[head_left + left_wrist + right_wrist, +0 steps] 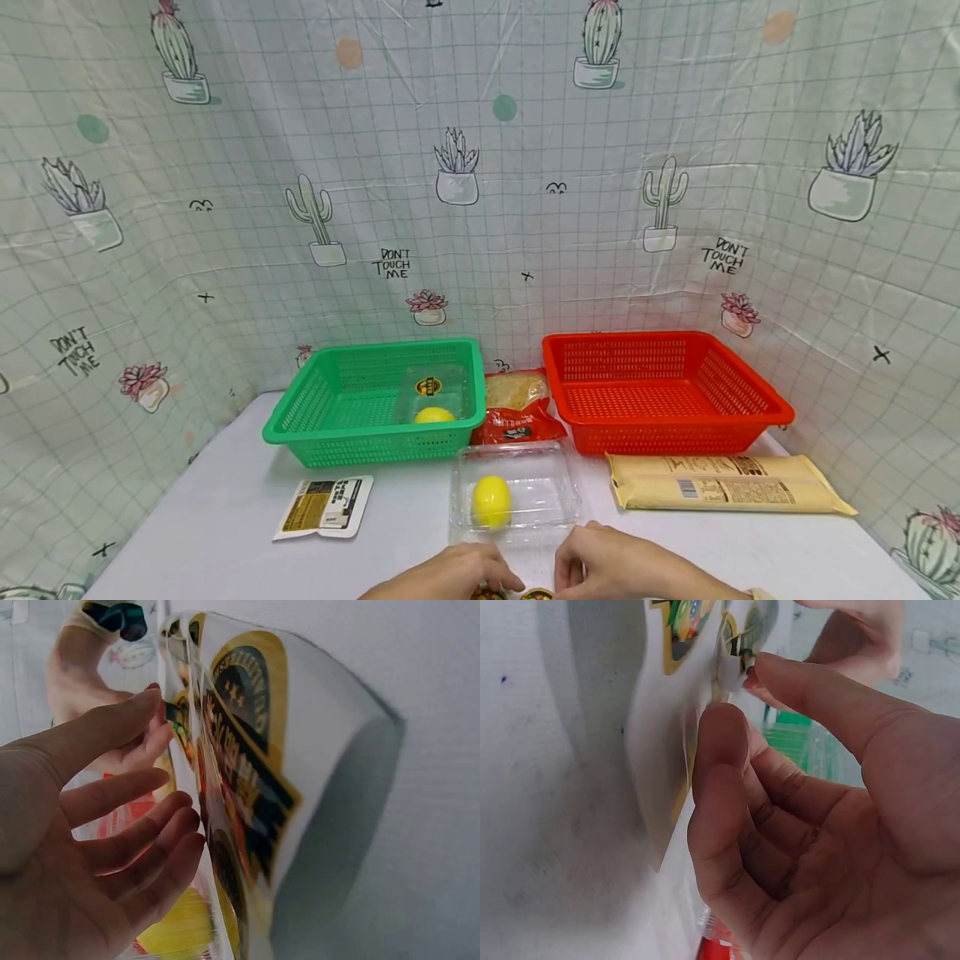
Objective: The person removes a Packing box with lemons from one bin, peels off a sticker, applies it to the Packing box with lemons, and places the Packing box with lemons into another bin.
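Observation:
A white sheet of round gold-and-black food label stickers (330, 697) lies at the bottom edge of the head view, partly cut off. My left hand (461, 571) is over its left part, with loosely bent, spread fingers whose tips touch the sheet in the left wrist view. At the sheet's upper edge my right hand (607, 562) pinches with curled index finger and thumb (802, 682); the exact grip is partly hidden. Just beyond both hands is a clear plastic box (540, 500) holding a yellow lemon (492, 502).
A green basket (322, 446) at back left holds a labelled clear box (408, 392) and another lemon (434, 415). Right of it are a red food bag (517, 417) and a red basket (667, 437). A long beige packet (727, 483) lies right, a flat white-and-gold packet (325, 507) left.

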Action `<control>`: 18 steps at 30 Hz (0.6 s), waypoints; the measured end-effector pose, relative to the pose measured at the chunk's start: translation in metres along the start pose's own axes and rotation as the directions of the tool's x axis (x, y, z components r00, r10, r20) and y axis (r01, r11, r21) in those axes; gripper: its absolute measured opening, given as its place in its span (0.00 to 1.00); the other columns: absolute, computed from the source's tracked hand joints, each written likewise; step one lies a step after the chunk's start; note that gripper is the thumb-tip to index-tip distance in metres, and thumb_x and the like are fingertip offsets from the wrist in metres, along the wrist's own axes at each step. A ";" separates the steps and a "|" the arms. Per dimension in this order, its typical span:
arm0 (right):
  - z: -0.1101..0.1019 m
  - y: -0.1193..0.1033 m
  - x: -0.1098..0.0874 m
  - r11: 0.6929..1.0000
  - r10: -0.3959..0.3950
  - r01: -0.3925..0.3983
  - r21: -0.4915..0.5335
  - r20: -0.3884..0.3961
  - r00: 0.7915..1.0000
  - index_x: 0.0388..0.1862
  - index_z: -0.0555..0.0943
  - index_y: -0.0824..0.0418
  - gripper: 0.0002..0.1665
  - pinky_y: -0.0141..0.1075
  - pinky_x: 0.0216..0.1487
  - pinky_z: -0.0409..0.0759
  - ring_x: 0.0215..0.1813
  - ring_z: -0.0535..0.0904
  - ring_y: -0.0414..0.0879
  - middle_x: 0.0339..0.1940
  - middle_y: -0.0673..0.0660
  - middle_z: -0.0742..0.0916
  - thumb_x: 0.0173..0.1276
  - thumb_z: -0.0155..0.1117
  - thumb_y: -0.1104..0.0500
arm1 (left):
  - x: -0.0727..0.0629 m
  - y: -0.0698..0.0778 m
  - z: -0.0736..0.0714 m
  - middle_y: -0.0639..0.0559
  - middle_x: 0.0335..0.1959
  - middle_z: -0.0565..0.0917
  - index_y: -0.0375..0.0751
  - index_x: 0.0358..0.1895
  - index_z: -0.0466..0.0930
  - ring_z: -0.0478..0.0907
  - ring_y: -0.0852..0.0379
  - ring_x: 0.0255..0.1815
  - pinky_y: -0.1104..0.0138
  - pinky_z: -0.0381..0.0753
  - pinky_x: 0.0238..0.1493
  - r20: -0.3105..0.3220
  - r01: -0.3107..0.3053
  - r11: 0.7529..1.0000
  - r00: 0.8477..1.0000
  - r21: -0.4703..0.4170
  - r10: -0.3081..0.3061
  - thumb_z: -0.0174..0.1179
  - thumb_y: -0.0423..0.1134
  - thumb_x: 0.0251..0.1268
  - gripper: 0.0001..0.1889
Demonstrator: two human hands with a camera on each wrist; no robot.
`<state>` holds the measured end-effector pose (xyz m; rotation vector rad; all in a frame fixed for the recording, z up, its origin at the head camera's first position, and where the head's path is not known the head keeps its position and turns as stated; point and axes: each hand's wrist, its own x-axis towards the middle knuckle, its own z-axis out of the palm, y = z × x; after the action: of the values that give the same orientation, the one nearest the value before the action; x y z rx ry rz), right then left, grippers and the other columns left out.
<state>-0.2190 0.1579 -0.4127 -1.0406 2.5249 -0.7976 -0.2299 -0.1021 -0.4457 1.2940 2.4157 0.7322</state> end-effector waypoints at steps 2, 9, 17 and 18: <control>0.002 -0.001 -0.001 0.999 0.037 -0.038 0.033 0.010 0.999 0.23 0.84 0.51 0.05 0.23 0.26 0.72 0.22 0.70 0.25 0.16 0.36 0.80 0.56 0.72 0.55 | -0.003 0.016 -0.006 0.66 0.38 0.82 0.48 0.52 0.86 0.71 0.78 0.37 0.80 0.75 0.40 -0.017 -0.009 0.998 1.000 0.055 0.010 0.67 0.42 0.63 0.15; 0.006 -0.001 -0.004 0.987 0.137 -0.139 0.085 0.031 0.990 0.22 0.83 0.48 0.06 0.26 0.29 0.69 0.23 0.71 0.29 0.15 0.39 0.79 0.54 0.72 0.57 | -0.007 0.031 -0.013 0.61 0.36 0.80 0.44 0.51 0.86 0.69 0.77 0.36 0.82 0.74 0.39 -0.018 0.016 0.997 1.000 0.074 -0.014 0.67 0.40 0.62 0.14; 0.009 0.003 0.000 0.993 0.082 -0.083 0.082 0.016 0.996 0.22 0.83 0.49 0.06 0.24 0.24 0.71 0.20 0.70 0.27 0.14 0.36 0.78 0.54 0.72 0.58 | -0.009 0.027 -0.011 0.62 0.36 0.78 0.46 0.50 0.86 0.68 0.78 0.37 0.83 0.71 0.38 -0.033 -0.031 0.991 0.999 0.131 0.036 0.67 0.40 0.62 0.13; 0.009 0.003 0.000 0.993 0.076 -0.078 0.086 0.018 0.997 0.22 0.83 0.50 0.06 0.24 0.24 0.71 0.20 0.70 0.26 0.14 0.36 0.78 0.54 0.72 0.59 | -0.009 0.026 -0.011 0.62 0.36 0.79 0.46 0.50 0.86 0.68 0.78 0.37 0.83 0.71 0.38 -0.034 -0.033 0.991 0.999 0.128 0.037 0.67 0.40 0.62 0.13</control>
<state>-0.2168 0.1559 -0.4217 -0.9121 2.4781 -0.8663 -0.2125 -0.1006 -0.4221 1.3859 2.5116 0.6244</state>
